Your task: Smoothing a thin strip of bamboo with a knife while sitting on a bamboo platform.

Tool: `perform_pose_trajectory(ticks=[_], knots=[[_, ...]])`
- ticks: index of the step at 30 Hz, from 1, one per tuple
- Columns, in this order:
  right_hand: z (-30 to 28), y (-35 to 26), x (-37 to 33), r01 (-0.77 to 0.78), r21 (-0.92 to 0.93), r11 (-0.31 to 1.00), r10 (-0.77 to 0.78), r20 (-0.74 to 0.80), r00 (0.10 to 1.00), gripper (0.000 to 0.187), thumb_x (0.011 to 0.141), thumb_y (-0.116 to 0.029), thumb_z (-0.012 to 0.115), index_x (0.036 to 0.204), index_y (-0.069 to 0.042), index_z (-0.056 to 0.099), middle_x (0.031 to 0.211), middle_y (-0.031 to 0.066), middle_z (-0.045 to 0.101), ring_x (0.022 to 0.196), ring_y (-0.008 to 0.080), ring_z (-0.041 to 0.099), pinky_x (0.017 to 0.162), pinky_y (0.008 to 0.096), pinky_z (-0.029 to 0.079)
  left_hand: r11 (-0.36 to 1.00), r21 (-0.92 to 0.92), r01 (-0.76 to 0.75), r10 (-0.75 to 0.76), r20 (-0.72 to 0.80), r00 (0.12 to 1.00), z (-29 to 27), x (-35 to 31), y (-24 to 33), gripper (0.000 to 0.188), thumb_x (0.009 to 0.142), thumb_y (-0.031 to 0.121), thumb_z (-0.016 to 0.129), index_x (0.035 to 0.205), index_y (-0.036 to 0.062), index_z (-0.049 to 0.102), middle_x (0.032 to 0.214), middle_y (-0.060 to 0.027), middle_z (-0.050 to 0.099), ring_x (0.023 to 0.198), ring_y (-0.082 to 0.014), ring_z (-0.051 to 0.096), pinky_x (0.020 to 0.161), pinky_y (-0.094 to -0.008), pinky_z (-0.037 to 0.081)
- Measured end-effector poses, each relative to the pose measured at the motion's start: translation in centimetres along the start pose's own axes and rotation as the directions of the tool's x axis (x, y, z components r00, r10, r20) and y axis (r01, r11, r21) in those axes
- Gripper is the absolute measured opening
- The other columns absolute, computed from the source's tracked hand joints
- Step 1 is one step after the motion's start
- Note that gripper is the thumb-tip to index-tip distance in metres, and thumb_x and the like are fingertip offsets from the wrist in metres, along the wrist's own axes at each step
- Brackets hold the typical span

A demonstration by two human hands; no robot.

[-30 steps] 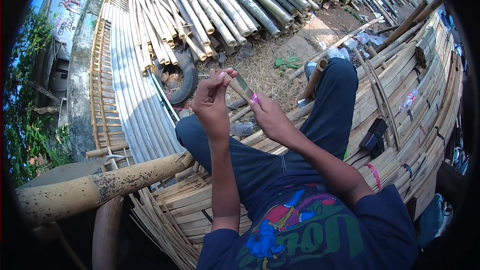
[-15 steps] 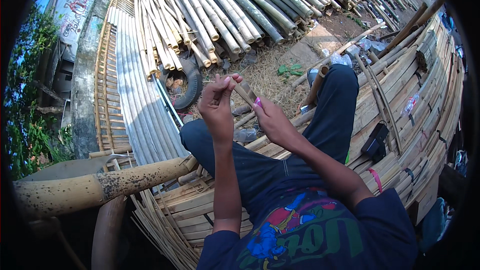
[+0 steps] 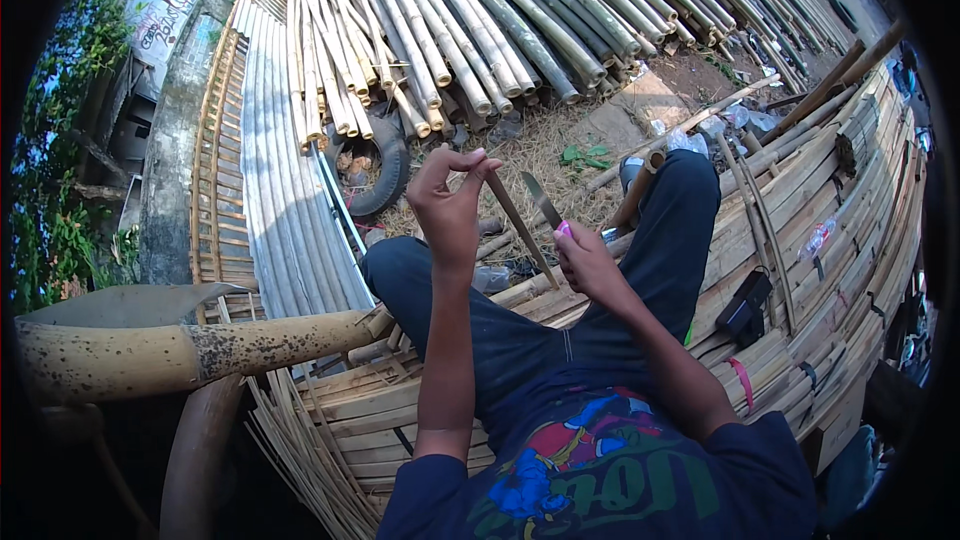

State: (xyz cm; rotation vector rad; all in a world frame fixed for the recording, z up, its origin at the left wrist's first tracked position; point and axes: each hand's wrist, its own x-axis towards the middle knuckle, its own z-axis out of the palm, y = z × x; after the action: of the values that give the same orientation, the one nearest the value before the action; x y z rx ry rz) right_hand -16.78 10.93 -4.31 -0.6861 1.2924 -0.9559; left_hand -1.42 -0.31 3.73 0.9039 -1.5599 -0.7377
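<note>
My left hand (image 3: pixel 447 205) is raised in front of my lap, its thumb and fingers closed on the top end of a thin bamboo strip (image 3: pixel 521 229). The strip slants down to the right, its lower end near my thigh. Closed around the pink handle of a knife (image 3: pixel 543 200), my right hand (image 3: pixel 590 262) is to the right of the strip. The blade points up and left, with a gap between it and the strip.
Bamboo poles (image 3: pixel 480 30) lie stacked ahead, by an old tyre (image 3: pixel 372 175). A thick bamboo pole (image 3: pixel 150 358) juts in from the left. Split bamboo slats (image 3: pixel 740 205) spread beneath and right of me, with a black box-shaped object (image 3: pixel 745 308) on top. Corrugated sheeting (image 3: pixel 285 140) lies left.
My right hand and the knife have moved right and down, away from the strip. More of the strip shows now, hanging from my left fingers. The view has shifted slightly.
</note>
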Motion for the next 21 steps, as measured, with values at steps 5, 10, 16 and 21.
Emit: perform_pose_trajectory(ticks=[5,10,16,21], knots=[[2.5,-6.7,-0.3,0.173,-0.041,0.984,-0.168,0.095,0.981,0.019,0.101,-0.024,0.040,0.086,-0.012,0.041,0.062,-0.0064,0.036,0.045,0.0034,0.030,0.038,0.0220,0.024,0.996,0.081,0.021,-0.019,-0.018,1.000,1.8,0.3,1.8,0.011,0.075,-0.006,0.072,0.078,-0.0025,0.062,0.078,-0.0049,0.062,0.076,-0.0115,0.060,0.077,-0.0314,0.050],[3.6,-2.7,0.4,0.250,-0.270,0.930,-0.280,-0.076,0.957,0.025,0.098,-0.021,0.042,0.087,0.001,0.047,0.068,0.0124,0.050,0.060,0.0233,0.048,0.060,0.0401,0.040,0.980,0.194,-0.036,0.053,-0.084,0.995,2.6,-1.2,0.3,0.013,0.075,-0.004,0.074,0.077,-0.0028,0.061,0.075,-0.0062,0.063,0.076,-0.0113,0.060,0.072,-0.0254,0.048],[3.3,-0.6,-0.1,0.014,-0.043,0.999,-0.014,-0.010,1.000,0.022,0.098,-0.021,0.044,0.085,-0.002,0.046,0.060,0.0033,0.045,0.052,0.0140,0.046,0.051,0.0332,0.038,0.981,0.194,-0.013,0.032,-0.096,0.995,1.5,-1.2,0.4,0.014,0.076,-0.002,0.074,0.076,-0.0026,0.060,0.075,-0.0060,0.064,0.077,-0.0103,0.061,0.074,-0.0250,0.048],[4.7,-3.6,0.8,0.115,0.097,0.989,-0.119,0.040,0.992,0.020,0.100,-0.025,0.040,0.085,-0.012,0.038,0.057,-0.0047,0.034,0.039,0.0048,0.029,0.034,0.0221,0.022,0.978,0.206,0.025,0.000,-0.121,0.993,1.8,-1.3,0.3,0.012,0.077,-0.001,0.074,0.077,-0.0028,0.062,0.075,-0.0056,0.064,0.077,-0.0102,0.061,0.075,-0.0249,0.047]])
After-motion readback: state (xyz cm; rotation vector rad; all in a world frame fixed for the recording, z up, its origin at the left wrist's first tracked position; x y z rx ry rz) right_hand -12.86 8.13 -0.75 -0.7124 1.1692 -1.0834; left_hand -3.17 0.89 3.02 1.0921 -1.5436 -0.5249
